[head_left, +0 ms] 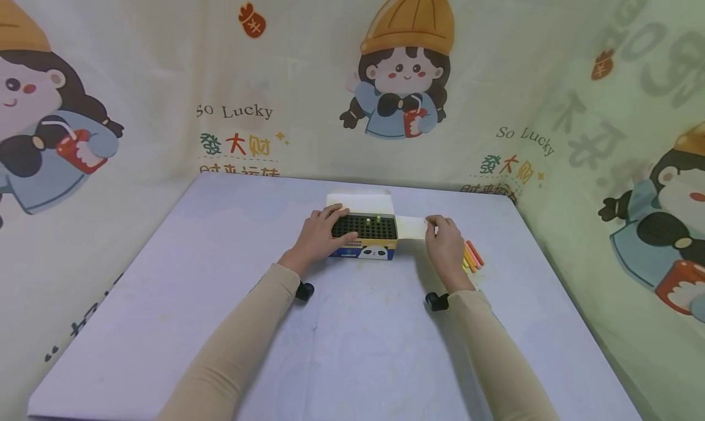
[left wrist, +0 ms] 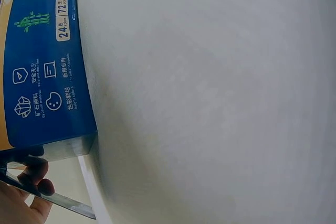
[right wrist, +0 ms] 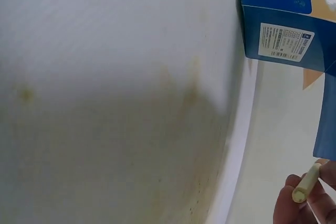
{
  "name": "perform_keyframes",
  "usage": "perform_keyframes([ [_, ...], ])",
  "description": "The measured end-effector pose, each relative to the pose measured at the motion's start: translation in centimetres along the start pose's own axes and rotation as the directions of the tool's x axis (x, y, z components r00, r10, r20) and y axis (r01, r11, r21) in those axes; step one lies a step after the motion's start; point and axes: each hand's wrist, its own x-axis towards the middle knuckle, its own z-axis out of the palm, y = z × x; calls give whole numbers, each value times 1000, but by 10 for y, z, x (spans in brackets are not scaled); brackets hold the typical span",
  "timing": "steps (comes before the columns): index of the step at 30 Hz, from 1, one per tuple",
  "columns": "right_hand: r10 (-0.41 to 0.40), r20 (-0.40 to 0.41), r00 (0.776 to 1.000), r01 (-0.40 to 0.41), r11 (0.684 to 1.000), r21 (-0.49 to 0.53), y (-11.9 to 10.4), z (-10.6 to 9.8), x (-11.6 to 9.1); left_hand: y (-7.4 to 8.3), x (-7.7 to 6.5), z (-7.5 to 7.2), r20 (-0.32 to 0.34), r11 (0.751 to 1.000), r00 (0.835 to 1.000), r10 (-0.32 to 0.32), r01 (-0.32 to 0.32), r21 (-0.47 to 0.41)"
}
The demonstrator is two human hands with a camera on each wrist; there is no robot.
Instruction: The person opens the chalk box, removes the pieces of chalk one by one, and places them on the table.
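A blue and yellow panda-print chalk box (head_left: 376,252) stands on the table, its lid raised at the back and a side flap (head_left: 410,227) spread to the right. Its black holed insert (head_left: 358,226) bears a pale stick and a green stick (head_left: 378,219) standing upright. My left hand (head_left: 315,236) grips the box's left end, thumb along the front edge and fingers towards the back. Between the fingers of my right hand (head_left: 445,243) is a pale yellow chalk stick (right wrist: 306,184), its end pointing out. Those fingertips are right at the flap's outer edge.
Several loose chalk sticks (head_left: 475,256), red, orange and yellow, lie on the table just right of my right hand, partly hidden by it. The pale table (head_left: 341,360) meets a cartoon-printed curtain (head_left: 308,84) behind and at both sides.
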Motion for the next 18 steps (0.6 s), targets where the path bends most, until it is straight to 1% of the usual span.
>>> perform_keyframes([
  [3,18,34,999,-17,1000,-11,3,0,0,0,0,-1,1,1000,1000,0,0,-8],
  [9,45,140,989,-36,997,-69,11,0,0,0,0,0,6,1000,1000,-5,6,-10],
  [13,60,198,978,-42,995,-92,16,1,-2,-1,1,1,3,1000,1000,-5,5,-6],
  [18,105,262,959,-84,992,-89,20,2,-1,-1,1,2,-1,1000,1000,-4,4,-9],
])
